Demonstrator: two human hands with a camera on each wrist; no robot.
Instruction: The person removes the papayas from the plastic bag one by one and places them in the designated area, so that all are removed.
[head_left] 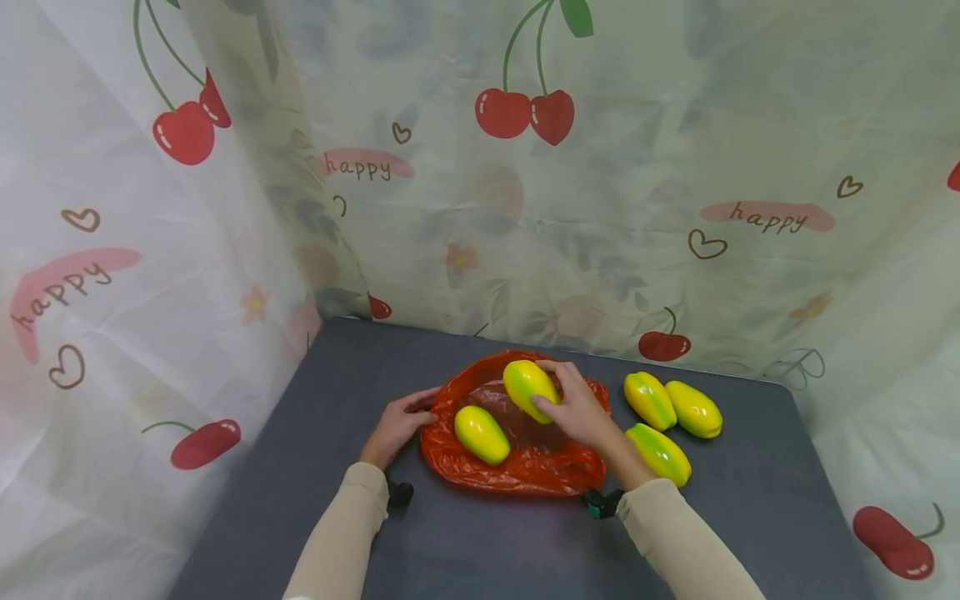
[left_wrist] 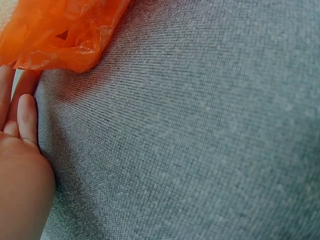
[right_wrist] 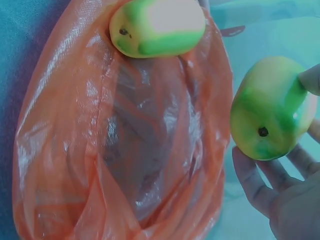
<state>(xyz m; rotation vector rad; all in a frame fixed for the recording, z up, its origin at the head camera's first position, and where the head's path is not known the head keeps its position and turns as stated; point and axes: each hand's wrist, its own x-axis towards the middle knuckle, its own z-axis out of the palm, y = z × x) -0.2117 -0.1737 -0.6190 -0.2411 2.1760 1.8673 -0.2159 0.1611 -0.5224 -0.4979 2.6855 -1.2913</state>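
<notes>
A red plastic bag (head_left: 517, 479) lies spread with its mouth wide, one yellow-green papaya (head_left: 482, 435) resting inside at the left. Above the bag, my right hand (head_left: 573, 408) grips a second papaya (head_left: 528, 390) between thumb and fingers. The right wrist view shows this held papaya (right_wrist: 270, 110) with its dark stem spot, apart from the bag (right_wrist: 60, 150). At the bag's left edge, my left hand (head_left: 399, 425) holds the rim between thumb and fingers. In the left wrist view, the fingertips are partly hidden by the orange-looking bag (left_wrist: 65, 40).
Three more papayas lie right of the bag: one at the back (head_left: 649, 400), one beside it (head_left: 694, 409), and one nearer (head_left: 663, 454), close to my right forearm. The dark grey table (head_left: 480, 550) meets a cherry-printed curtain (head_left: 465, 242) behind and at the sides.
</notes>
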